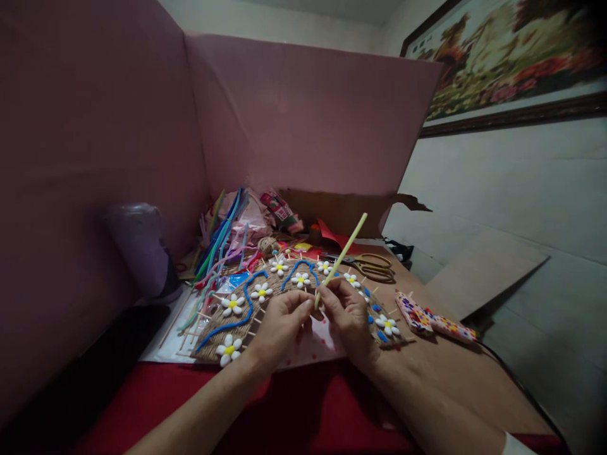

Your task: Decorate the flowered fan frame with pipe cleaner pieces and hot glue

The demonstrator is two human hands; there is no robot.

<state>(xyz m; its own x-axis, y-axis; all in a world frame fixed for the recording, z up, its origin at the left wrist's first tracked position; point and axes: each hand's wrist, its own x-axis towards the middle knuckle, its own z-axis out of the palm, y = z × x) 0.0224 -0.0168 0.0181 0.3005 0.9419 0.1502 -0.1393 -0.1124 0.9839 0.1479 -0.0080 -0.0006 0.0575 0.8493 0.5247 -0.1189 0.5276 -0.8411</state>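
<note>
A pale yellow-green stick [342, 255] slants up to the right from between my two hands. My right hand [348, 316] pinches its lower end, and my left hand [281, 323] touches that same end from the left. Under both hands lies a curved jute-wrapped craft piece [246, 309] decorated with white flowers [232, 304] with yellow centres, blue pipe-cleaner curves [247, 297] and blue dots. Thin wooden sticks poke out around its edge.
A bundle of coloured pipe cleaners [222, 237] and craft scraps lies behind the piece. Scissors [372, 265] rest at the back right, a patterned glue gun [434, 322] to the right. A purple bottle [142, 249] stands left. Pink cardboard walls [308, 114] enclose the red-covered table [303, 411].
</note>
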